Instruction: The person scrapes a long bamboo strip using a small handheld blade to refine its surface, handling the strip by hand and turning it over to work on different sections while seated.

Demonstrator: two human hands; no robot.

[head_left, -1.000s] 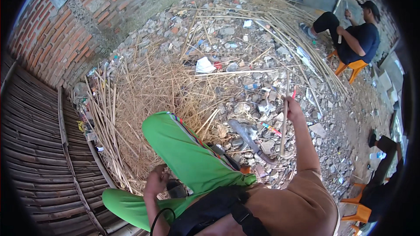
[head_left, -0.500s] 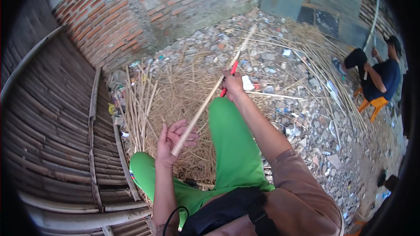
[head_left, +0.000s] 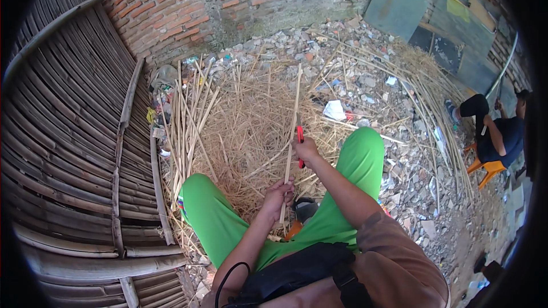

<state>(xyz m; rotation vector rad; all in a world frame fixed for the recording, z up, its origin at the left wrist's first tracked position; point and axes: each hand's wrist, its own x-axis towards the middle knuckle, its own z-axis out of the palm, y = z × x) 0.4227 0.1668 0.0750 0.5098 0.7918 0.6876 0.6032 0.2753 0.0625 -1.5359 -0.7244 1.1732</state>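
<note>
A long pale bamboo strip [head_left: 294,105] stands nearly lengthwise before me, between my knees. My left hand [head_left: 277,196] is closed round its lower part, near the end closest to me. Higher up, my right hand [head_left: 306,151] grips a red-handled knife [head_left: 300,133], with a short length of blade showing past the handle beside the strip. Whether the blade touches the strip is hard to make out. The fingers of my right hand are partly hidden behind the handle.
Thin shavings [head_left: 240,120] cover the ground ahead. Several strips [head_left: 187,114] lean at the left, beside a slatted bamboo panel [head_left: 74,154]. Rubble [head_left: 411,188] and long strips spread to the right. Another person [head_left: 502,137] sits there on an orange stool [head_left: 486,172]. A brick wall [head_left: 165,17] stands behind.
My left hand has gone from open fingers under the strip to closed round it. The strip has swung more upright, its far end moving left. My right hand and knife moved lower; my right knee moved right.
</note>
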